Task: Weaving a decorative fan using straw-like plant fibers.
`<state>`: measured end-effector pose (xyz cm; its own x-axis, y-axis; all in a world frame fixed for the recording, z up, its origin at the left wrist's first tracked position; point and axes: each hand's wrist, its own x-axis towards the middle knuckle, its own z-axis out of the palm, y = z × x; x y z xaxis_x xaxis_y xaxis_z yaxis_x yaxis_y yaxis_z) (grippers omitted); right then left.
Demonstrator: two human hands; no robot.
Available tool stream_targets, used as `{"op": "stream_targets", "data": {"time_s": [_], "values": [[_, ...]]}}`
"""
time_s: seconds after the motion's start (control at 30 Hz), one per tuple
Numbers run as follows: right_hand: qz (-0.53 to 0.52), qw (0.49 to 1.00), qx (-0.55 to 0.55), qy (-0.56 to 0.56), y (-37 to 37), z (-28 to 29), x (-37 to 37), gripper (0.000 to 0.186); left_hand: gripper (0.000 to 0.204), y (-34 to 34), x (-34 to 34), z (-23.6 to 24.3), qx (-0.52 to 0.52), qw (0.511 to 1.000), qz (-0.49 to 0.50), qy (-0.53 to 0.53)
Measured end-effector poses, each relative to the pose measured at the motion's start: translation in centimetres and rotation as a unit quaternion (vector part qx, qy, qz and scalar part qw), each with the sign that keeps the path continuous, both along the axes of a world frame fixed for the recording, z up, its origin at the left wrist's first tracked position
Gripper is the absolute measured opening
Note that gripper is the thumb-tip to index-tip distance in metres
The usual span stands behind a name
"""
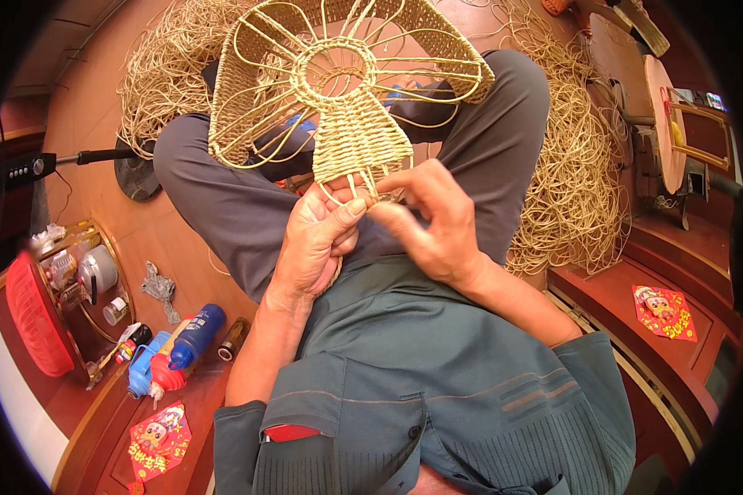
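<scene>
Just beyond hands (318, 239) — woven basket (360, 136), near edge (338, 174) touching left one.

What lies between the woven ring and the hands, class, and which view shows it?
In the head view, a woven panel lies there, widening from the ring down toward the left hand and right hand; cord ends stick out below.

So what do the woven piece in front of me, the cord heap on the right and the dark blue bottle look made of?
Woven piece: probably twisted paper or plant-fibre cord, matte, with straw-coloured, ropey strands. Cord heap: apparently the same, dull and matching in colour. Dark blue bottle: likely smooth plastic, from its even colour and soft sheen; coated metal is possible.
</scene>
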<state>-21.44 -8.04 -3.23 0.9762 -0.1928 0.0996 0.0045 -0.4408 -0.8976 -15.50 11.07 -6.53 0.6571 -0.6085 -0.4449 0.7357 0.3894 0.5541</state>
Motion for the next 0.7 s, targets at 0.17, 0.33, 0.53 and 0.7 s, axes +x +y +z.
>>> {"op": "stream_targets", "data": {"time_s": [0.17,0.33,0.53,0.7], "values": [[0.008,0.998,-0.054,0.001,1.2,-0.2,0.8,0.022,0.037,0.0,0.1,0.0,-0.005,1.000,-0.007,-0.002],[0.056,0.998,-0.002,0.017,0.5,-0.5,0.4,0.018,0.042,0.0,0.2,0.4,0.006,1.000,-0.002,-0.001],[0.064,0.984,0.135,0.098,-1.1,-1.2,-2.6,0.014,0.037,0.0,0.2,0.8,0.067,0.998,-0.011,-0.003],[-0.034,0.880,0.368,0.298,-2.0,-4.1,-3.7,0.021,0.035,-0.2,0.5,0.9,0.084,0.996,-0.036,0.012]]}}
